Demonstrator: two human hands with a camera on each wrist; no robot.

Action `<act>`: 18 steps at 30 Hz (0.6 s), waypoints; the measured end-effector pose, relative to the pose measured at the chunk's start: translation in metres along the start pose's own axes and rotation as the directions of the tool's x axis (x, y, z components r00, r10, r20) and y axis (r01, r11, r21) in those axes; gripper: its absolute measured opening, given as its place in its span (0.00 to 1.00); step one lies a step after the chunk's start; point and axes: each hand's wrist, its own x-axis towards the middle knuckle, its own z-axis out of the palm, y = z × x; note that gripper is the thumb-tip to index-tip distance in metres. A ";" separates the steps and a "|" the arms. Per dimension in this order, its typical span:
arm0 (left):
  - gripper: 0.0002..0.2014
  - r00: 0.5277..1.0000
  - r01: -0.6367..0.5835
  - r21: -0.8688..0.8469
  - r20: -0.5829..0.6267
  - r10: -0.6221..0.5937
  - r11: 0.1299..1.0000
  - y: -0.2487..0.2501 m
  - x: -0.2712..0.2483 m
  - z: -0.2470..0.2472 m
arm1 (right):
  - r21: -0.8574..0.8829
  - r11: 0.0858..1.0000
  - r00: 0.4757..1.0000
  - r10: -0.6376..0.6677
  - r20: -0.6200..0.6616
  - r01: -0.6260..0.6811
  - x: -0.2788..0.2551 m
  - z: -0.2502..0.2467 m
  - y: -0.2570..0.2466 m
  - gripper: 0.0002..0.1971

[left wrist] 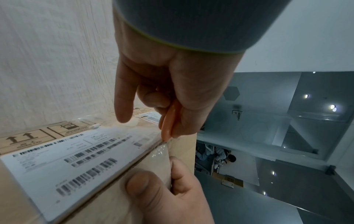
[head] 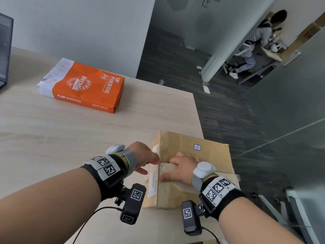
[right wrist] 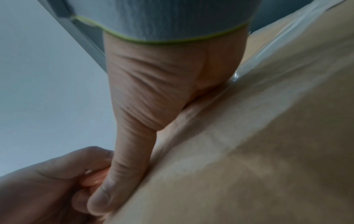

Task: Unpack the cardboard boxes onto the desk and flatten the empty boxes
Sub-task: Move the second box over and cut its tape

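Observation:
A taped brown cardboard box sits closed at the desk's right edge, a white shipping label on its left side. My left hand pinches a small orange cutter whose tip touches the clear tape at the box's upper left edge; the little finger sticks out straight. My right hand presses down on the box top beside it, thumb along that same edge. In the right wrist view the right hand lies against the box, with the left hand just below it.
An orange and white ream of A4 paper lies on the light wood desk further back. A dark screen stands at the far left. Beyond the desk's right edge is grey carpet, and a seated person behind glass.

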 end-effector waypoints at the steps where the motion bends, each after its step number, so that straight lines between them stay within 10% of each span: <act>1: 0.11 1.000 -0.001 0.005 -0.002 0.001 1.000 0.001 0.000 0.000 | -0.002 1.000 1.000 0.001 0.004 -0.001 -0.001 -0.001 0.000 0.28; 13: 0.13 0.990 0.006 0.140 0.141 -0.026 0.990 -0.016 -0.012 -0.002 | 0.077 0.997 0.997 -0.024 -0.072 0.030 0.001 0.007 0.007 0.32; 18: 0.13 0.992 -0.007 0.091 0.123 -0.004 0.996 -0.028 -0.011 -0.017 | 0.404 0.909 0.957 0.020 -0.290 0.103 -0.002 0.001 0.018 0.07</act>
